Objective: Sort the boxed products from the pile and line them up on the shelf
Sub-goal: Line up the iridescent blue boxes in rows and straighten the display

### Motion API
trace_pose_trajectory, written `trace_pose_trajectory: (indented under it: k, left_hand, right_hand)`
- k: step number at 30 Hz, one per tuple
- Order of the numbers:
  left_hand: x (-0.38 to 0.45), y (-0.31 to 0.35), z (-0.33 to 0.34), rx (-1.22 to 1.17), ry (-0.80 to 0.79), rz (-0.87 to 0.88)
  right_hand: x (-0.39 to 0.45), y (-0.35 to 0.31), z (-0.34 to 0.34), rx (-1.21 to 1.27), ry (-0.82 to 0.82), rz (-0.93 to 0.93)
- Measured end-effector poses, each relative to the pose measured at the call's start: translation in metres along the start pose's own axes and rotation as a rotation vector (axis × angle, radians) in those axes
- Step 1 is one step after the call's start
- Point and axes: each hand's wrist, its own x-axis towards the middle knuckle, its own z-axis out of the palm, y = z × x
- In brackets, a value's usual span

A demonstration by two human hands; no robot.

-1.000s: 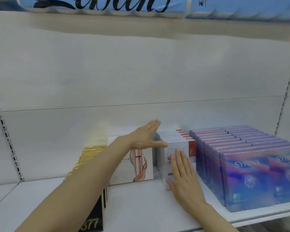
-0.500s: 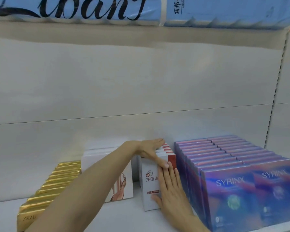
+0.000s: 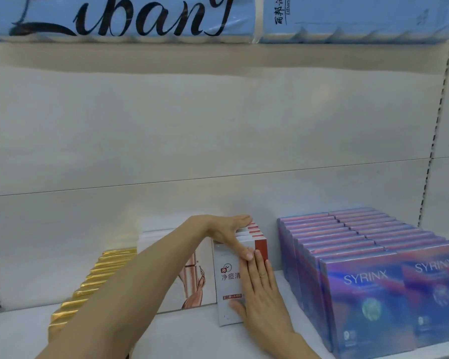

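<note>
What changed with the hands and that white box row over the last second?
The right hand slid up the front white box, fingers flat. The left hand settled lower on the row's top and left side, squaring it. The gold boxes and SYRINX boxes stayed put.

Both hands [image 3: 246, 275] flat, fingers straight
</note>
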Motion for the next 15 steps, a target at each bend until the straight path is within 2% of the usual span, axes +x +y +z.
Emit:
trace_pose_trajectory:
  k: [6,10,13,15]
  left_hand:
    - [-0.008,0.0,0.005,-0.028,0.041,0.019]
    - [-0.006,0.001,0.006,-0.034,0.077,0.033]
    - [-0.007,0.004,0.006,0.068,0.121,0.026]
    - [-0.013,0.01,0.011,0.154,0.21,0.048]
  right_hand:
    - [-0.004,-0.004,-0.005,0.01,0.04,0.026]
    - [0.0,0.001,-0.004,-0.016,-0.032,0.004]
    - [-0.002,0.006,-0.013,-0.02,-0.053,0.007]
    - [-0.006,0.008,-0.025,-0.002,-0.046,0.003]
